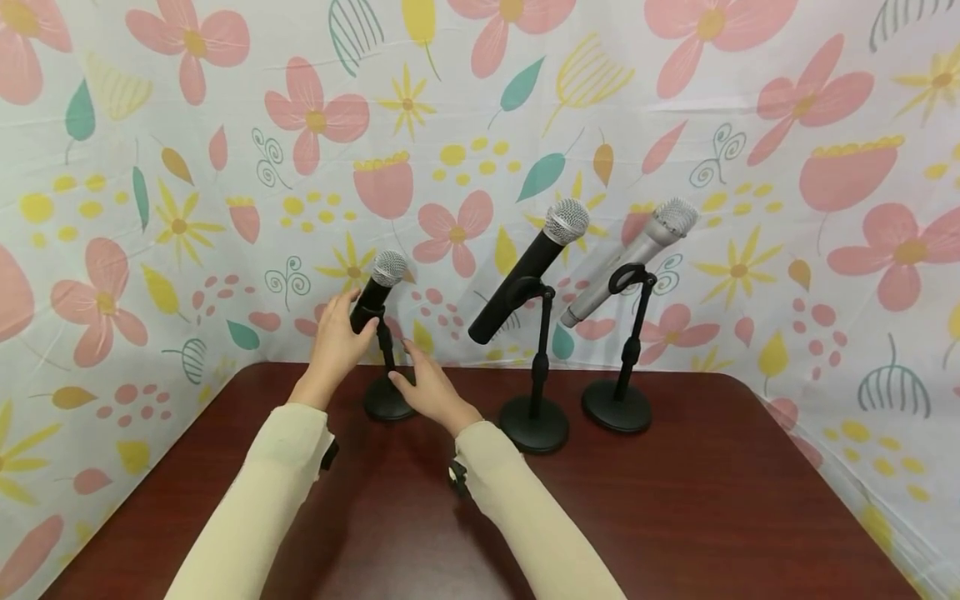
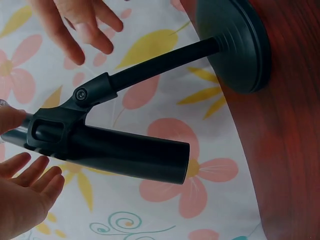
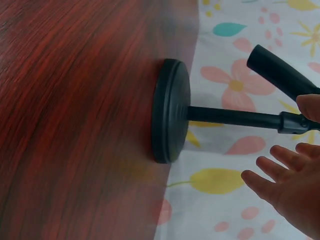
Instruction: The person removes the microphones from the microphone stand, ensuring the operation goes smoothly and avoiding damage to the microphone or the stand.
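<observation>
The leftmost microphone point(image 1: 372, 297), black with a silver mesh head, sits tilted in the clip point(image 2: 75, 107) of a black desk stand point(image 1: 385, 400). My left hand point(image 1: 334, 346) is beside the upper body of this microphone. In the left wrist view its thumb point(image 2: 11, 120) overlaps the microphone near the clip, while the loosely bent fingers point(image 2: 37, 175) lie apart from the barrel. To the right of the stand's pole is my right hand point(image 1: 435, 392), fingers spread and holding nothing. The round stand base point(image 3: 171, 112) rests on the table.
Right of my hands stand a larger black microphone point(image 1: 517, 283) on its stand point(image 1: 534, 425) and a silver microphone point(image 1: 618, 271) on another stand point(image 1: 617, 407). The dark red wooden table point(image 1: 675, 517) ends at a flower-print cloth backdrop point(image 1: 465, 125), close behind the stands.
</observation>
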Demonstrator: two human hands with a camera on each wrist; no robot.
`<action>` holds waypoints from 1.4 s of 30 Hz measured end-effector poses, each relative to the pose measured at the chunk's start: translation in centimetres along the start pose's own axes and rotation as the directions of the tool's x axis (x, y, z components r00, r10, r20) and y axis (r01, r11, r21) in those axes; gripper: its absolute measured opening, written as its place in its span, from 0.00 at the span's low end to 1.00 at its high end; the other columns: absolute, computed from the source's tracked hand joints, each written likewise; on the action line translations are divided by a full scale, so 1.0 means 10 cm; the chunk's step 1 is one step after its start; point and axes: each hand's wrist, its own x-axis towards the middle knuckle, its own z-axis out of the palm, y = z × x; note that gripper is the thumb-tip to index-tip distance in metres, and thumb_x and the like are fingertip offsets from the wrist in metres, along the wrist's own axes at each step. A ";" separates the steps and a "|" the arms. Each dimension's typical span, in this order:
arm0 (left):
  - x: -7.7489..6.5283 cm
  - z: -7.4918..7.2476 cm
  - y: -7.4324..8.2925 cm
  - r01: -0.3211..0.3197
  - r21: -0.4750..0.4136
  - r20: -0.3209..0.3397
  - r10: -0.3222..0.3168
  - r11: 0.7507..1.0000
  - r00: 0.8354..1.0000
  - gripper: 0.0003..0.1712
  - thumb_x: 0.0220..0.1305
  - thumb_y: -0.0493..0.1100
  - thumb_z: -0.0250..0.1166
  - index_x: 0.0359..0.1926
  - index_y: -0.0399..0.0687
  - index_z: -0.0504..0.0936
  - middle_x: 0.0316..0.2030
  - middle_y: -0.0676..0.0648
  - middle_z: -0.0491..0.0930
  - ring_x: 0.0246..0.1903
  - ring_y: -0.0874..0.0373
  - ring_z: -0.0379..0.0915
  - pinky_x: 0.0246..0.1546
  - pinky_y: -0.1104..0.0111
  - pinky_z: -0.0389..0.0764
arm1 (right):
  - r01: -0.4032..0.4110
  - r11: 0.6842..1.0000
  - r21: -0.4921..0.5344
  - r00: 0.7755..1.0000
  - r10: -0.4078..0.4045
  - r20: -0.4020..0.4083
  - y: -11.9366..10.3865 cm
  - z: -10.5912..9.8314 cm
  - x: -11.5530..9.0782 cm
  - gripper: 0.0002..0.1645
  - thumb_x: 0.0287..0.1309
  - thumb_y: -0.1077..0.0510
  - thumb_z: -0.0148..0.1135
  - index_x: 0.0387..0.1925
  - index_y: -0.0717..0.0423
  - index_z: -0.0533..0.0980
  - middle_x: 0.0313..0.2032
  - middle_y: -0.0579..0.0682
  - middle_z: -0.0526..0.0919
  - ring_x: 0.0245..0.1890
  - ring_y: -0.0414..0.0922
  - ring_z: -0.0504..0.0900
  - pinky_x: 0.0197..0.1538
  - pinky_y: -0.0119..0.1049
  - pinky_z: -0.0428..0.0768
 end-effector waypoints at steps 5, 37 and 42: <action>0.05 0.00 -0.01 0.022 -0.027 0.009 -0.021 0.999 1.000 0.34 0.67 0.40 0.61 0.68 0.31 0.60 0.65 0.32 0.62 0.65 0.37 0.56 0.63 0.46 0.61 | -0.035 0.998 0.053 0.999 0.034 0.017 0.03 0.07 0.09 0.40 0.70 0.50 0.52 0.74 0.59 0.49 0.69 0.59 0.60 0.69 0.53 0.61 0.67 0.48 0.64; 0.15 0.10 -0.03 0.075 -0.031 0.035 -0.074 0.997 0.997 0.32 0.69 0.44 0.59 0.67 0.31 0.62 0.58 0.30 0.66 0.58 0.36 0.64 0.57 0.46 0.67 | -0.118 0.943 0.310 0.991 0.130 -0.016 0.22 0.42 0.22 0.35 0.70 0.57 0.53 0.73 0.56 0.54 0.63 0.56 0.70 0.62 0.53 0.71 0.60 0.48 0.72; 0.13 0.11 -0.01 0.086 -0.050 0.029 -0.084 0.995 0.996 0.31 0.69 0.45 0.59 0.67 0.34 0.64 0.58 0.32 0.67 0.57 0.37 0.65 0.55 0.46 0.69 | -0.108 0.945 0.308 0.990 0.131 -0.054 0.23 0.44 0.22 0.31 0.69 0.57 0.54 0.70 0.54 0.59 0.59 0.56 0.74 0.60 0.52 0.74 0.58 0.45 0.75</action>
